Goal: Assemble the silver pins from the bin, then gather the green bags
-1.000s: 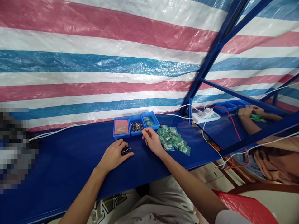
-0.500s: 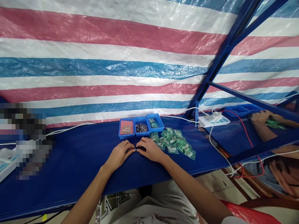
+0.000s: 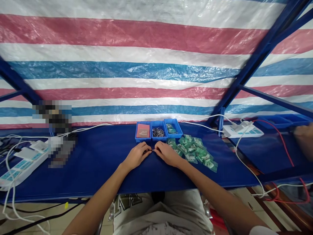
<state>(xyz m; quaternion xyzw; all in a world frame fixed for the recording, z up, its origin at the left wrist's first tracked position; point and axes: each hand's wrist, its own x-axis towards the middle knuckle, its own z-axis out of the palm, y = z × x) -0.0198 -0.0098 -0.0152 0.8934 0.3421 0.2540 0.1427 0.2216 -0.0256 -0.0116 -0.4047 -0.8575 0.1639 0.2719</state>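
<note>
Pinching part (image 3: 153, 150): L hand (image 3: 137, 156), R hand (image 3: 169, 154).

Bringing the right hand (image 3: 168, 154) over from the trays (image 3: 158, 139) to the left hand (image 3: 137, 155). Now pinching a small pin (image 3: 153, 150) between both.

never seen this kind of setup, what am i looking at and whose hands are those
No machine here. The picture comes from a camera worn on a person's head, looking down at their own bare hands. The left hand and right hand meet in the middle, pinching a small metal piece too tiny to identify, over a blue table. Behind them stand three blue trays: a red card, metal pins and green packets. A pile of green packets lies to the right. White power strips sit at both ends, a striped tarp hangs behind, and another person's hand shows at the far right.
</note>
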